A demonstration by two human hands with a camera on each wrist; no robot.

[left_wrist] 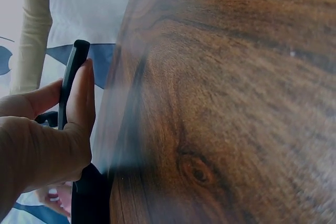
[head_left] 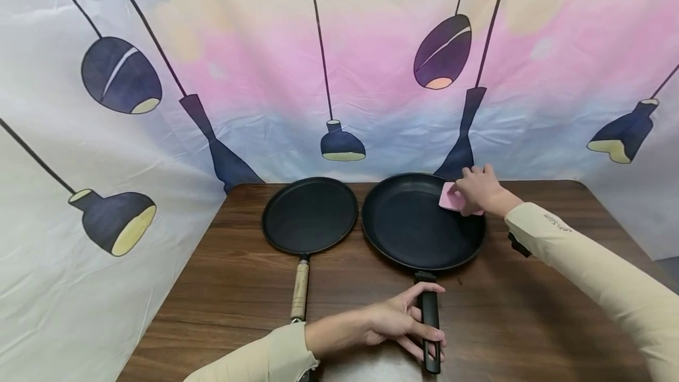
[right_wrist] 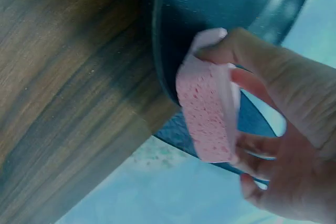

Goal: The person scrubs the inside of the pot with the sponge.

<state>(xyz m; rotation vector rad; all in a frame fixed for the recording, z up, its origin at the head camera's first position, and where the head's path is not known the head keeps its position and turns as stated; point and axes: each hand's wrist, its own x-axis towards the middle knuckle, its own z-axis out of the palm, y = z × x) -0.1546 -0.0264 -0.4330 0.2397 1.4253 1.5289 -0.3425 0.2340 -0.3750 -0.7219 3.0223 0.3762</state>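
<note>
A large black frying pan (head_left: 419, 229) sits on the wooden table, its handle (head_left: 431, 311) pointing toward me. My left hand (head_left: 400, 317) grips that handle, thumb on one side and fingers on the other; the left wrist view shows the handle (left_wrist: 67, 90) between them. In my right hand (head_left: 480, 189) is a pink sponge (head_left: 451, 198), pinched between thumb and fingers at the pan's far right rim. The right wrist view shows the porous sponge (right_wrist: 205, 108) against the inner wall of the pan (right_wrist: 210, 3).
Left of the frying pan lies a flat round black griddle pan (head_left: 310, 215) with a wooden handle (head_left: 300, 290), close beside its rim. The brown table (head_left: 223, 287) ends at a hanging cloth (head_left: 265, 63) printed with lamps.
</note>
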